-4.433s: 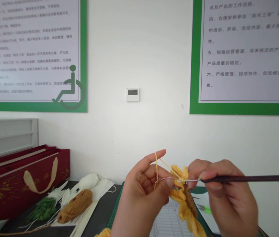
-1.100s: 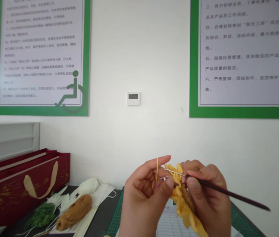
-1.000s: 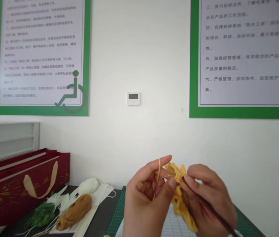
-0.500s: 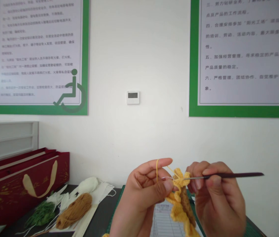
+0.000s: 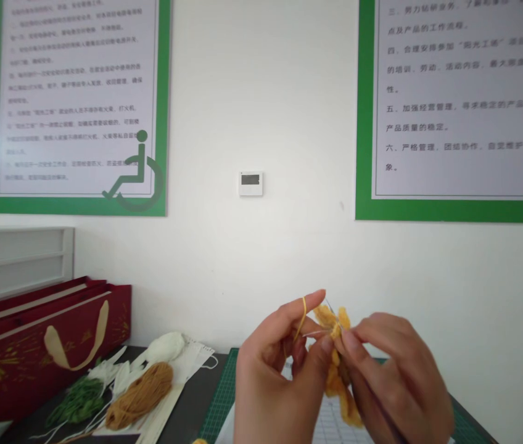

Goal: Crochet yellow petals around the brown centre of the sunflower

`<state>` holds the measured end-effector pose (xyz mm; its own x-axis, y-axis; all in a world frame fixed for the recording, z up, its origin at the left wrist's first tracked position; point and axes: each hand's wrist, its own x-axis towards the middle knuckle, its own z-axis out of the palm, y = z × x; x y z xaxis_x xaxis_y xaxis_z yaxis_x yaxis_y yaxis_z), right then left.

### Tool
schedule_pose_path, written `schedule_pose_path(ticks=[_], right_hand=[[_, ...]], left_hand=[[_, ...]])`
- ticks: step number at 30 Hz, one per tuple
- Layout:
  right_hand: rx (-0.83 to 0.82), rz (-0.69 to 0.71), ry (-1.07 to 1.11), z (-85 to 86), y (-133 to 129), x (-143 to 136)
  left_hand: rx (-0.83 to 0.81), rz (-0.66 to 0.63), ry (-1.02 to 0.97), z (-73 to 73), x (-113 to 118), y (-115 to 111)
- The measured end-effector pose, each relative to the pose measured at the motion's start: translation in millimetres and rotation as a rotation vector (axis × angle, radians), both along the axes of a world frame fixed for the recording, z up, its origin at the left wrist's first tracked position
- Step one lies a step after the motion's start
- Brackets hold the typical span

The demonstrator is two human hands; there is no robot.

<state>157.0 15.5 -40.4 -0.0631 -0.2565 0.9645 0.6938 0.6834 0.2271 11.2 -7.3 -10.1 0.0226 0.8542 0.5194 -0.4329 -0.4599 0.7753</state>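
My left hand (image 5: 284,364) pinches the edge of a yellow crochet piece (image 5: 347,401) between thumb and fingers. A strand of yellow yarn (image 5: 304,305) loops over its raised index finger, and a thin white strand shows beside the piece. Against the same spot, my right hand (image 5: 395,370) grips a crochet hook (image 5: 384,410) with a dark handle, which slants down toward the lower right. The hook's metal tip shows just above the work, near the left index fingertip. Ruffled yellow fabric hangs below both hands, partly hidden by them.
A green cutting mat (image 5: 219,394) and a printed sheet (image 5: 335,422) lie under the hands. To the left are a brown yarn skein (image 5: 140,394), green yarn (image 5: 76,401), white yarn (image 5: 165,347) and a dark red gift bag (image 5: 16,370). Behind rises a white wall with posters.
My right hand has moved in against the left and turned, so the hook handle swung from pointing right to slanting downward. The crochet piece has shifted with the hands.
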Motion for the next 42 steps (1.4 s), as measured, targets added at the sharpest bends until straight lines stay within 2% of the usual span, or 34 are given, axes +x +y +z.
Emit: schedule_pose_path(ticks=[1, 2, 4, 6, 9, 11, 13, 18, 29, 33, 39, 42], right_hand=[[0.084, -0.06, 0.008, -0.4, 0, -1], [0.133, -0.043, 0.075, -0.2, 0, -4], [0.092, 0.168, 0.266, 2.1, 0, -11], [-0.098, 0.471, 0.385, 5.9, 0, -17], [-0.371, 0.835, 0.459, 10.6, 1, -20], [-0.47, 0.945, 0.496, 11.1, 3, -17], [-0.511, 0.966, 0.487, 10.0, 3, -14], [-0.495, 0.892, 0.392, 8.4, -2, -9], [-0.384, 0.676, 0.233, 10.3, -6, -3], [-0.334, 0.527, 0.154, 11.9, -11, 1], [-0.161, 0.144, -0.069, 19.6, -19, 7], [-0.09, 0.062, -0.127, 20.8, -18, 6]], left_hand=[[-0.036, -0.061, -0.028, 0.8, 0, 0], [-0.091, -0.157, -0.061, 2.4, -1, -1], [-0.225, -0.361, -0.121, 6.6, -2, 0], [-0.298, -0.441, -0.13, 10.4, -3, 1], [-0.237, -0.335, -0.105, 12.4, -4, 2], [-0.178, -0.255, -0.08, 11.4, -4, 2], [-0.144, -0.198, -0.066, 9.8, -4, 2], [-0.095, -0.111, -0.043, 7.9, -5, 0], [-0.05, -0.036, 0.012, 7.3, -4, -3], [-0.034, -0.022, 0.022, 6.7, -4, -2], [-0.009, 0.039, 0.028, 5.8, -3, -4], [-0.007, 0.035, 0.024, 6.0, -2, -5]])
